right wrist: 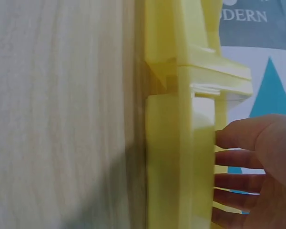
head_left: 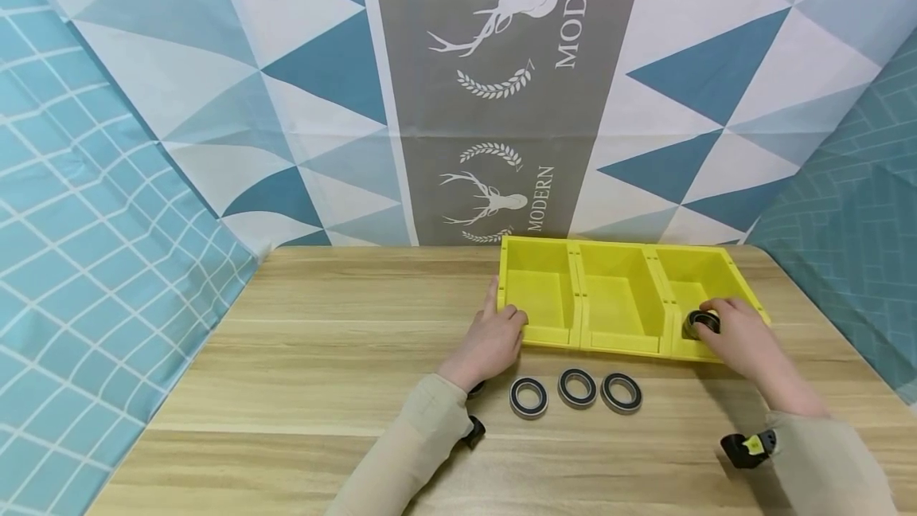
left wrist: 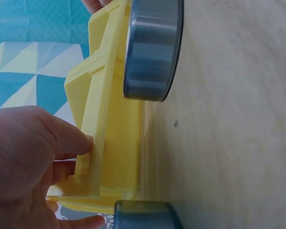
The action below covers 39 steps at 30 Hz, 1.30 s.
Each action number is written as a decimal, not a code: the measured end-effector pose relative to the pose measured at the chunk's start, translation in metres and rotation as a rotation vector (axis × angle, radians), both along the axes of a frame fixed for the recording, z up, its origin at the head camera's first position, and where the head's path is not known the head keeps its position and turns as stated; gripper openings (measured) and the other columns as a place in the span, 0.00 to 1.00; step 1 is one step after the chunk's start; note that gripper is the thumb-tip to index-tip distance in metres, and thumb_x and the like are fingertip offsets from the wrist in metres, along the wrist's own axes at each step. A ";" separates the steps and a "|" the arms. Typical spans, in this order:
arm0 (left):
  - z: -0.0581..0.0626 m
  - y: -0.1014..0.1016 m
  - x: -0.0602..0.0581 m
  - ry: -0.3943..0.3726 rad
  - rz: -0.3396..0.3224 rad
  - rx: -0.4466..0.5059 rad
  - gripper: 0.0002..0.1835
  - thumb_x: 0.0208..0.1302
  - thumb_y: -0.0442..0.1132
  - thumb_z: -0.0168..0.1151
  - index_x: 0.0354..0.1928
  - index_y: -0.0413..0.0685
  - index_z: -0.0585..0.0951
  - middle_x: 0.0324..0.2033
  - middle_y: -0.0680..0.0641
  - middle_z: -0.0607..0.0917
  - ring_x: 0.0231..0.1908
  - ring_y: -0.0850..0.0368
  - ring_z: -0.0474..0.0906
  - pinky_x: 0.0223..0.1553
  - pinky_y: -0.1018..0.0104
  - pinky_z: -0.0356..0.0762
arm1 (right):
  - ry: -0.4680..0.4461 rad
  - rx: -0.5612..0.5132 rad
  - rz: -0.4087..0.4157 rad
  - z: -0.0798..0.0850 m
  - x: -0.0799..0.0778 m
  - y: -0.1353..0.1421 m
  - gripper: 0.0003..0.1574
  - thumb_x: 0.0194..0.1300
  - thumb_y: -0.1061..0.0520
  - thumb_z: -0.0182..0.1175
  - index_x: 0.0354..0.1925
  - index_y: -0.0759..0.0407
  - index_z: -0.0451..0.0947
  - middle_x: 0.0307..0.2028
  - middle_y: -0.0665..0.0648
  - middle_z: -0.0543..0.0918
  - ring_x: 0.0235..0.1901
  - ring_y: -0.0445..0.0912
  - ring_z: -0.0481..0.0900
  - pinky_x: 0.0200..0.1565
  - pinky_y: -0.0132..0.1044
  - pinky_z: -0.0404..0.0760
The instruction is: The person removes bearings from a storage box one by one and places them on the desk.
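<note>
A yellow bin (head_left: 623, 343) with three compartments stands on the wooden table. My left hand (head_left: 493, 341) grips its front left corner, thumb over the front rim and fingers along the side; the left wrist view shows the thumb pressing the yellow rim (left wrist: 96, 143). Between thumb and fingers, my right hand (head_left: 745, 345) pinches a ball bearing (head_left: 692, 327) inside the right compartment, near its front wall. In the right wrist view, the front wall hides the bearing and the fingertips (right wrist: 224, 138).
Three bearings lie in front of the bin: a left one (head_left: 515, 399), a middle one (head_left: 577, 403) and a right one (head_left: 622, 408). Another bearing (head_left: 476, 390) is mostly hidden under my left wrist. A patterned cloth (head_left: 494, 118) hangs behind the table.
</note>
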<state>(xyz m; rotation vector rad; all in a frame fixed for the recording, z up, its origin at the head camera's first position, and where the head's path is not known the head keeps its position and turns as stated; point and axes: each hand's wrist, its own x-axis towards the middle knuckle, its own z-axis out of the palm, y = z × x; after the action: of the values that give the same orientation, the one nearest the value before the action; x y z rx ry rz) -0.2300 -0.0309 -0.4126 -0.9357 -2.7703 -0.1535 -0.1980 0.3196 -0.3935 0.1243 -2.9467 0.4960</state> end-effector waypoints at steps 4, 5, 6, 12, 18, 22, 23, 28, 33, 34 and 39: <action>0.000 0.000 0.001 -0.001 -0.001 0.001 0.09 0.65 0.40 0.49 0.43 0.48 0.77 0.40 0.49 0.80 0.68 0.38 0.39 0.50 0.51 0.74 | 0.002 -0.008 -0.004 -0.003 -0.005 0.001 0.26 0.59 0.57 0.54 0.48 0.79 0.67 0.46 0.80 0.67 0.45 0.71 0.65 0.45 0.64 0.66; 0.000 0.000 0.000 0.000 -0.001 0.001 0.09 0.65 0.40 0.49 0.43 0.48 0.77 0.40 0.49 0.80 0.68 0.38 0.39 0.50 0.51 0.74 | -0.002 -0.007 -0.005 -0.004 -0.006 0.001 0.27 0.59 0.57 0.54 0.48 0.79 0.67 0.46 0.80 0.66 0.45 0.71 0.64 0.45 0.64 0.66; 0.000 0.000 0.000 0.002 -0.001 0.002 0.09 0.65 0.40 0.49 0.43 0.48 0.77 0.40 0.49 0.80 0.68 0.38 0.39 0.50 0.52 0.75 | -0.003 -0.005 -0.007 -0.004 -0.007 0.001 0.27 0.59 0.58 0.54 0.49 0.79 0.67 0.47 0.80 0.66 0.46 0.71 0.64 0.46 0.64 0.66; -0.001 0.000 0.000 0.003 0.005 0.000 0.09 0.65 0.40 0.50 0.43 0.48 0.77 0.40 0.49 0.80 0.68 0.38 0.39 0.50 0.53 0.75 | -0.086 0.038 -0.011 -0.006 -0.014 0.004 0.31 0.57 0.55 0.56 0.49 0.82 0.65 0.46 0.83 0.66 0.44 0.72 0.66 0.45 0.64 0.67; -0.001 0.000 0.000 -0.016 0.008 0.003 0.09 0.65 0.40 0.49 0.43 0.48 0.77 0.40 0.50 0.79 0.68 0.38 0.36 0.48 0.52 0.76 | -0.151 0.038 -0.021 -0.009 -0.019 0.006 0.34 0.58 0.53 0.56 0.50 0.82 0.63 0.45 0.82 0.67 0.43 0.71 0.67 0.44 0.63 0.69; -0.001 0.000 -0.001 -0.004 0.003 0.007 0.09 0.65 0.40 0.50 0.42 0.48 0.77 0.39 0.50 0.79 0.68 0.39 0.37 0.46 0.53 0.77 | -0.176 0.024 -0.021 -0.010 -0.021 0.007 0.35 0.59 0.52 0.55 0.52 0.81 0.62 0.46 0.82 0.67 0.43 0.71 0.68 0.45 0.63 0.69; -0.001 0.000 -0.001 -0.001 0.002 0.008 0.09 0.65 0.40 0.50 0.42 0.48 0.77 0.39 0.50 0.79 0.68 0.39 0.38 0.46 0.54 0.77 | -0.178 0.021 -0.020 -0.010 -0.021 0.007 0.35 0.59 0.52 0.54 0.52 0.81 0.62 0.46 0.82 0.67 0.44 0.71 0.68 0.45 0.63 0.69; -0.001 0.000 -0.002 0.002 -0.004 0.014 0.08 0.65 0.40 0.50 0.42 0.48 0.77 0.39 0.50 0.79 0.68 0.39 0.38 0.47 0.53 0.76 | -0.184 0.004 -0.025 -0.011 -0.020 0.007 0.35 0.61 0.52 0.53 0.54 0.81 0.60 0.48 0.83 0.65 0.45 0.72 0.66 0.45 0.63 0.68; -0.002 0.000 -0.003 0.027 -0.015 0.016 0.08 0.64 0.39 0.50 0.41 0.48 0.77 0.38 0.50 0.79 0.68 0.39 0.41 0.49 0.53 0.75 | -0.182 -0.007 -0.031 -0.012 -0.019 0.006 0.36 0.62 0.51 0.53 0.55 0.81 0.59 0.48 0.83 0.64 0.47 0.73 0.65 0.46 0.64 0.67; -0.002 0.000 -0.003 0.029 -0.016 0.016 0.08 0.64 0.39 0.50 0.41 0.48 0.77 0.38 0.50 0.79 0.68 0.38 0.41 0.49 0.53 0.75 | -0.183 -0.008 -0.031 -0.012 -0.019 0.006 0.36 0.62 0.51 0.53 0.55 0.81 0.59 0.48 0.83 0.64 0.47 0.73 0.65 0.46 0.64 0.67; -0.001 0.000 -0.002 0.018 -0.013 0.012 0.08 0.65 0.39 0.49 0.41 0.48 0.77 0.38 0.50 0.79 0.68 0.38 0.41 0.51 0.52 0.74 | -0.183 -0.012 -0.031 -0.012 -0.018 0.006 0.37 0.62 0.51 0.52 0.55 0.81 0.59 0.48 0.83 0.64 0.46 0.73 0.65 0.46 0.64 0.67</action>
<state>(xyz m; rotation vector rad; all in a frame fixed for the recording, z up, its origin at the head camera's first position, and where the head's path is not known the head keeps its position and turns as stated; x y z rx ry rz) -0.2321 -0.0308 -0.4140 -0.9478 -2.7439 -0.1628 -0.2160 0.3252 -0.4058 0.0334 -3.1177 0.5475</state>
